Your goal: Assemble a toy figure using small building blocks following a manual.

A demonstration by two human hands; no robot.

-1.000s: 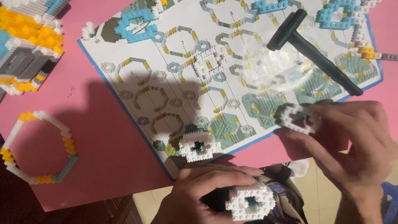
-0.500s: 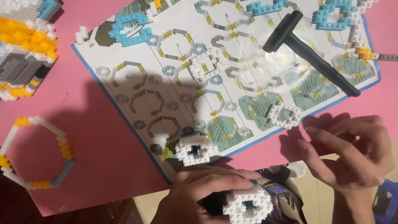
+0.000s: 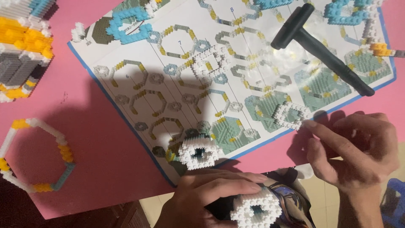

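Observation:
My left hand (image 3: 211,194) rests at the table's near edge, fingers curled around a white hexagonal brick ring (image 3: 255,210) over a dark shiny bag (image 3: 291,202). My right hand (image 3: 352,147) hovers at the lower right of the instruction sheet (image 3: 139,90), fingers apart, index tip touching or just beside a small white brick ring (image 3: 291,115) lying on the sheet. Another white ring with a dark centre (image 3: 197,153) sits at the sheet's near edge, just above my left hand.
A black T-shaped tool (image 3: 320,50) lies across the sheet's upper right. Blue brick pieces (image 3: 126,25) sit along the sheet's top. A yellow, grey and white block model (image 3: 21,46) stands at far left, a large thin hexagon ring (image 3: 36,156) below it on the pink table (image 3: 93,152).
My right hand set the small white ring down on the sheet and drew back, fingers opening. My left hand stayed on its ring.

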